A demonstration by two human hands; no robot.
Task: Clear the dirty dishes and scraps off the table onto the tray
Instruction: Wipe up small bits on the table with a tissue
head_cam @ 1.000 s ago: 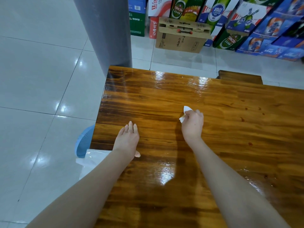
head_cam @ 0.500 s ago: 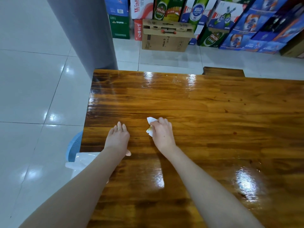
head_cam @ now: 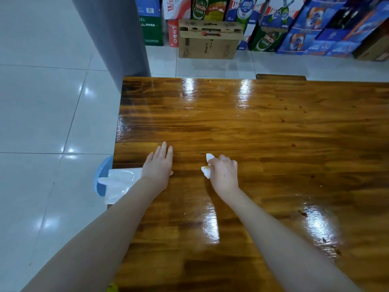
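Wiping table (head_cam: 273,127) | right hand (head_cam: 224,175) clutches stained tissue (head_cam: 207,168) | left hand (head_cam: 159,165) flat, open | dishes gone; specks remain

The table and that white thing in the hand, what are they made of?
The table looks like wood with a shiny varnish: you can see brown grain stripes and bright light reflections. The white wad in the right hand looks like thin paper tissue, crumpled and soft, with a yellowish stain. It could be a paper napkin; I can't tell for certain.
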